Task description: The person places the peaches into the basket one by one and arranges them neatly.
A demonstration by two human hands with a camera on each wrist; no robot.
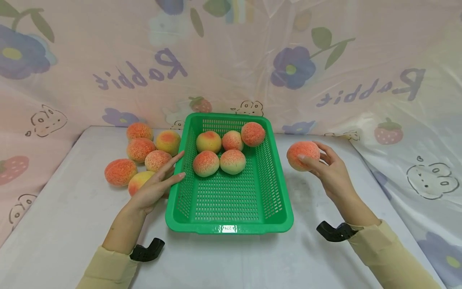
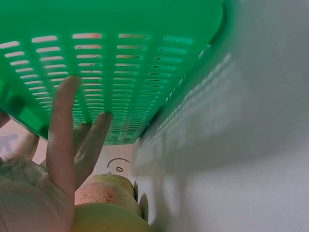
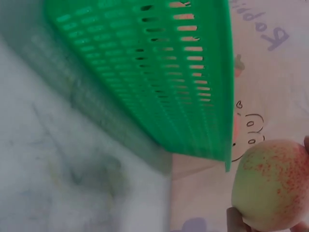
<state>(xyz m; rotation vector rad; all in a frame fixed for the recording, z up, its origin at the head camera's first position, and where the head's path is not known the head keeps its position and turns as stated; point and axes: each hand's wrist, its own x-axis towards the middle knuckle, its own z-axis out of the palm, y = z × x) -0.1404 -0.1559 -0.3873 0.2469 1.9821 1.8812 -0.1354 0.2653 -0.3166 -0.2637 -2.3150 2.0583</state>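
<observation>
Head view: R hand (image 1: 333, 172) pinches a round coral-red and pale-green peach w/ grainy skin (image 1: 296, 151), thumb on the near side, fingers behind; it's off to the right of an open green plastic basket w/ slotted walls (image 1: 260, 228), apart from the rim and apparently above the white smooth-topped table (image 1: 223, 261). L hand (image 1: 151, 190) has its fingers spread, tips against the basket's left side, prob. steadying it; nothing's gripped there.

Step in hand, I'd judge: moving peaches one at a time, prob. into the basket, tho a still can't confirm direction. If so, next move calls for lifting over the right rim and lowering gently into the bare near half, L hand keeping the basket from sliding.

Five red-and-yellow-green peaches (image 1: 232, 162) sit at the basket's far end; six more orange-red and yellow peaches (image 1: 120, 172) lie on the table to its left, one partly behind L hand.

Textures: some skins coarse & pebbly, others smoother w/ red speckles, so prob. foam fakes, light & easy to dent. Basket's a rounded rectangle w/ a rolled lip, looks thin and a bit flexy. Backdrop: printed, creased plastic-like sheet (image 1: 231, 52).
</observation>
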